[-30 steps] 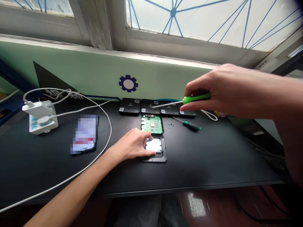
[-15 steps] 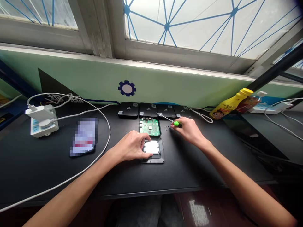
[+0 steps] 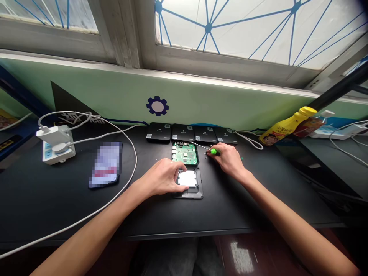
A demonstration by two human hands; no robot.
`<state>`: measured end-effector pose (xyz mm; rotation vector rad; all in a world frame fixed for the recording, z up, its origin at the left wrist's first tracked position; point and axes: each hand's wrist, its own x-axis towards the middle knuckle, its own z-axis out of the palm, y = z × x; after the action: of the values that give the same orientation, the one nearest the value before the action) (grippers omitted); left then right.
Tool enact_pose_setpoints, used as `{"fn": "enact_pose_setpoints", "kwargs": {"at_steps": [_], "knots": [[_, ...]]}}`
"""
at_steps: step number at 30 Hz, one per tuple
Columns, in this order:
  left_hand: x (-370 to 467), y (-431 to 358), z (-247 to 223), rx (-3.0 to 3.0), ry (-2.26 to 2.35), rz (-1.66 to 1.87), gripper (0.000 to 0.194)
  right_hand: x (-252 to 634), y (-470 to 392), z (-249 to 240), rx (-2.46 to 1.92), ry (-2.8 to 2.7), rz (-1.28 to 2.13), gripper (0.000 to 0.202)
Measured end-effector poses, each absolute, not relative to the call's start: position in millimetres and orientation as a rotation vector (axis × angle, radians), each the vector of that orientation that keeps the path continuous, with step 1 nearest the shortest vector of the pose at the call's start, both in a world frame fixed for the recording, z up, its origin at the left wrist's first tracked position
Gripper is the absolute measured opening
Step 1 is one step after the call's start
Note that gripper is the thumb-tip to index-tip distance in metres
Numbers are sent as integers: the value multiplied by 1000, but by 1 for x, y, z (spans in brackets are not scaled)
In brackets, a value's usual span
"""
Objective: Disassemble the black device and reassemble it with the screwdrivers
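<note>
Black and smooth, the bench (image 3: 230, 211) is fading into shadow at right. The left hand (image 3: 161, 178) is hiding part of the black cover (image 3: 191, 195) while gripping the silver plate (image 3: 188, 179) on it. Beyond the cover, the circuit board (image 3: 185, 154) is lying between both hands. Lowered since a second ago, the right hand (image 3: 230, 159) is gripping the green screwdriver (image 3: 214, 151), partly covering its handle, beside tiny screws (image 3: 206, 156).

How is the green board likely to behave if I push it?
The green board would probably slide flat rather than tip, since it lies low in a shallow black case. It looks stiff, being a flat panel that shows no sag. Its chips sit uncovered, so a careless push on them might do damage.
</note>
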<state>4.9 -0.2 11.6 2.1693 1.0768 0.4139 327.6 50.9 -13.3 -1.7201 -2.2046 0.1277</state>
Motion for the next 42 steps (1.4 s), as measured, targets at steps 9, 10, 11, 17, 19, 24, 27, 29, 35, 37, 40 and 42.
{"fn": "enact_pose_setpoints", "kwargs": {"at_steps": [9, 10, 11, 17, 19, 24, 27, 29, 35, 37, 40, 42], "knots": [[4, 1, 9, 2171, 1068, 421, 50, 332, 44, -18, -1689, -2196, 151, 18], [4, 1, 9, 2173, 1062, 427, 54, 333, 43, -18, -1687, -2187, 161, 18], [4, 1, 8, 2173, 1058, 437, 58, 334, 41, -18, -1685, -2174, 172, 17], [4, 2, 6, 2141, 1088, 615, 37, 327, 19, -1, -1598, -2058, 314, 15], [4, 2, 6, 2111, 1087, 693, 27, 317, 7, 8, -1536, -2030, 393, 15], [5, 2, 3, 2110, 1081, 729, 21, 289, -17, 14, -1394, -2078, 624, 12], [6, 3, 0, 2119, 1087, 716, 21, 280, -22, 6, -1374, -2078, 697, 12], [6, 3, -1, 2120, 1100, 718, 20, 278, -22, 1, -1373, -2066, 719, 11], [5, 4, 0, 2114, 1125, 755, 18, 277, -20, 7, -1359, -2025, 760, 12], [6, 3, 2, 2120, 1122, 792, 17, 277, -20, 13, -1353, -1996, 768, 13], [9, 1, 6, 2065, 1122, 916, 20, 272, -21, 23, -1344, -1942, 784, 16], [12, -1, 9, 1890, 1078, 982, 23, 266, -22, 29, -1315, -1912, 801, 19]]}}
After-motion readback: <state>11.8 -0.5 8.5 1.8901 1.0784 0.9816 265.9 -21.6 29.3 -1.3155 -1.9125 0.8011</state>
